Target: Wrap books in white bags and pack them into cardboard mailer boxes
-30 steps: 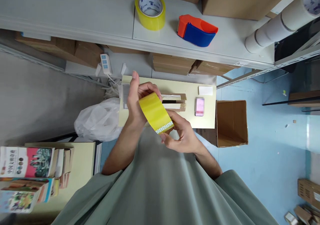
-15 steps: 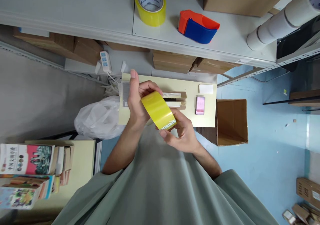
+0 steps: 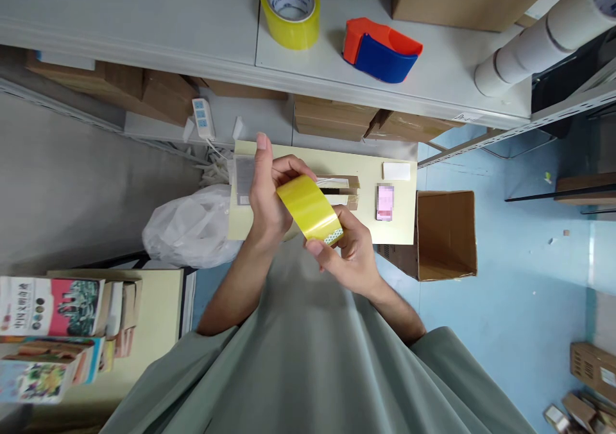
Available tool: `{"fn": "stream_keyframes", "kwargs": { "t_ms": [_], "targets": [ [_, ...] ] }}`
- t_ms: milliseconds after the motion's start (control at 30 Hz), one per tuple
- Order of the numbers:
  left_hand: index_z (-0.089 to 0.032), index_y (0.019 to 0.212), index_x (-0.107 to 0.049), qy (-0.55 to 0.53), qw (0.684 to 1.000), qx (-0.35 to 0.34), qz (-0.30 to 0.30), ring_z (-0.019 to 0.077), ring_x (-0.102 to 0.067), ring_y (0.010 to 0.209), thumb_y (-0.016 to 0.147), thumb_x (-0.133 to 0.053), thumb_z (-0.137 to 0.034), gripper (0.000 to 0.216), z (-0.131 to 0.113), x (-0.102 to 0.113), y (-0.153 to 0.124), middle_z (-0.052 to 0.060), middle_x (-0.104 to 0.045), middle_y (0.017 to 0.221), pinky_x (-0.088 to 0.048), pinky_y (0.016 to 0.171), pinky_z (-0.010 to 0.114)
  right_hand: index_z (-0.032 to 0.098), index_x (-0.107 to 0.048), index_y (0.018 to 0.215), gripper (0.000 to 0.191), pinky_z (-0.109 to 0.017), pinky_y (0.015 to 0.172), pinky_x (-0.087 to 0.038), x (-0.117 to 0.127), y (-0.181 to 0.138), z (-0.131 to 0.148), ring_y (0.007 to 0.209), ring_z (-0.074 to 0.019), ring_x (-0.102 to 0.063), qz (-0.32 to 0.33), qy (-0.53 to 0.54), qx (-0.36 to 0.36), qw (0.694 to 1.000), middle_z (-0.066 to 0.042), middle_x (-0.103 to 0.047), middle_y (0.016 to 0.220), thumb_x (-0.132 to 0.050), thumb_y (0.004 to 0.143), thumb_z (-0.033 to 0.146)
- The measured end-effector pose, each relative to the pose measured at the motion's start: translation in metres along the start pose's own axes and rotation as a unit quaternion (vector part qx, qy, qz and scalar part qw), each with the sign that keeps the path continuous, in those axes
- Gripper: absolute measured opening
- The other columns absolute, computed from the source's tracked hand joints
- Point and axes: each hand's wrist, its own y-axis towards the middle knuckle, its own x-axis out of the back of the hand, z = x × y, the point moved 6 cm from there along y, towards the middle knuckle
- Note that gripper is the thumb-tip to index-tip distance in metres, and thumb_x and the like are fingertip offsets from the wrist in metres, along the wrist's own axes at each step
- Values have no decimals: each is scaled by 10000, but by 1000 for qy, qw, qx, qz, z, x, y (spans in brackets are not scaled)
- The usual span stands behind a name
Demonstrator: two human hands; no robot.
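Between my two hands is a roll of yellow packing tape [image 3: 309, 208], tilted, with a patterned strip at its lower right end. My left hand [image 3: 270, 187] curls round the roll's upper left side, its thumb raised off the tape. With thumb and fingers, my right hand [image 3: 350, 254] pinches the lower right end near the patterned strip. Beneath the hands, a pale yellow table [image 3: 402, 228] carries an open flat cardboard piece [image 3: 353, 193], partly hidden by the tape. A phone with a pink screen [image 3: 385, 201] and a white card [image 3: 396, 171] lie to its right.
On the shelf [image 3: 192, 29] stand another yellow tape roll [image 3: 294, 33], a red and blue tape dispenser [image 3: 382, 52] and stacked white rolls [image 3: 534, 49]. An open cardboard box [image 3: 445, 235] is right of the table. A white plastic bag [image 3: 190, 228] and books [image 3: 52, 305] are at left.
Both hands and the tape roll have shifted very slightly to the right, and the roll has turned a little. My grip on it looks the same.
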Motion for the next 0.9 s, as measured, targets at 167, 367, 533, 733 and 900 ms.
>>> {"fn": "stream_keyframes", "kwargs": {
  "t_ms": [167, 367, 533, 733, 900],
  "targets": [
    [-228, 576, -607, -2, 1000, 6, -13, 166, -558, 534, 1064, -365, -770, 768, -2, -2, 0, 70, -588, 604, -432, 530, 350, 270, -613, 1119, 509, -329, 602, -624, 2, 1, 0, 840, -207, -681, 10, -10, -3, 1000, -34, -708, 1001, -827, 879, 665],
    [-214, 583, -615, -15, 1000, 24, -8, 164, -559, 550, 1073, -365, -735, 758, 2, -2, 5, 83, -618, 608, -453, 533, 323, 270, -595, 1132, 411, -327, 619, -624, 3, 1, 5, 881, -211, -697, 28, -16, 12, 999, -44, -713, 1072, -789, 909, 555],
    [-213, 561, -627, -12, 1000, 10, -4, 165, -558, 541, 1013, -444, -810, 771, 1, -3, 5, 76, -594, 591, -454, 520, 314, 266, -600, 1167, 436, -325, 631, -624, 3, 1, 1, 886, -213, -700, 24, -26, 2, 999, -36, -705, 1045, -783, 910, 567],
    [-201, 551, -635, -21, 999, 23, -9, 154, -573, 532, 1036, -426, -773, 779, 3, -7, 4, 73, -595, 587, -421, 508, 299, 270, -598, 1200, 438, -353, 638, -637, 5, 1, -1, 908, -232, -707, 26, -40, 2, 999, -45, -702, 1051, -783, 926, 558],
    [-193, 549, -624, -32, 999, 42, -9, 143, -561, 524, 1091, -338, -710, 802, 5, -9, 5, 71, -595, 582, -424, 514, 288, 269, -591, 1176, 368, -323, 588, -622, 6, 1, 1, 891, -218, -710, 30, -37, 7, 999, -47, -715, 1073, -766, 941, 491]
  ]
}}
